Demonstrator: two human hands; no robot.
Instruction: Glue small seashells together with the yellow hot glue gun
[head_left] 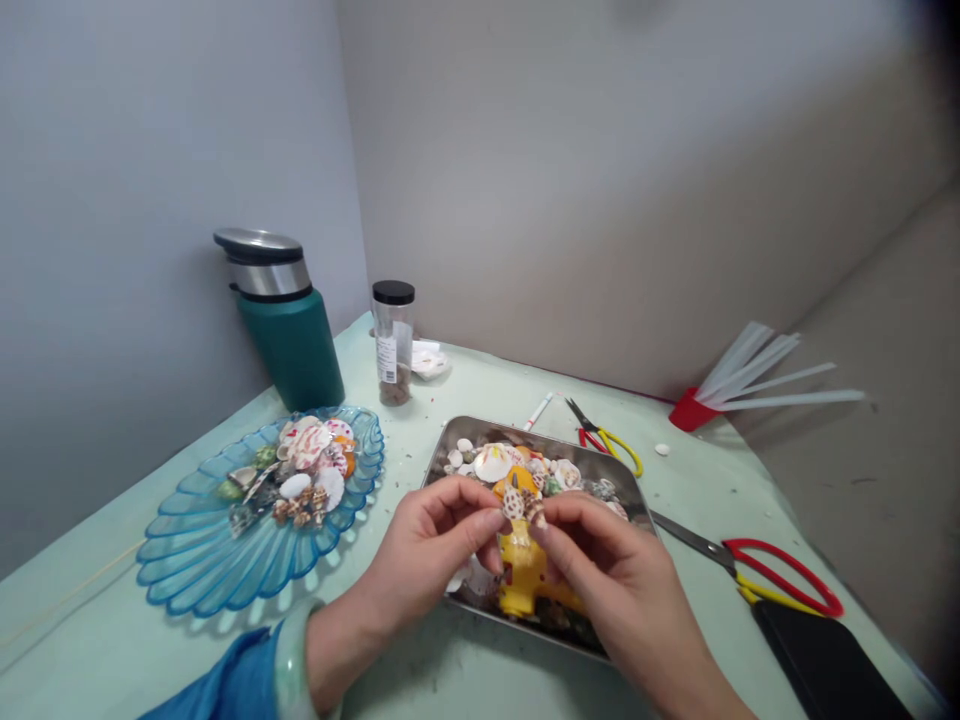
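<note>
My left hand [435, 545] is closed, its thumb and forefinger pinching a brown-spotted white spiral seashell [514, 500]. Right beside it, my right hand [619, 575] pinches a small brown-and-white seashell [535, 510]; the two shells are close together, and I cannot tell if they touch. Both hands are over a metal tray [637, 490] filled with mixed shells [493, 462]. Below the fingers lies a yellow glue gun [526, 575], partly covered by my right hand.
On the left stands a blue scalloped plate [180, 560] with shells, before a green bottle [292, 350]. A black-lidded jar [394, 345] stands behind. Small scissors [607, 440], larger scissors [780, 575], a black object [825, 660] and a red cup [691, 410] of glue sticks are right.
</note>
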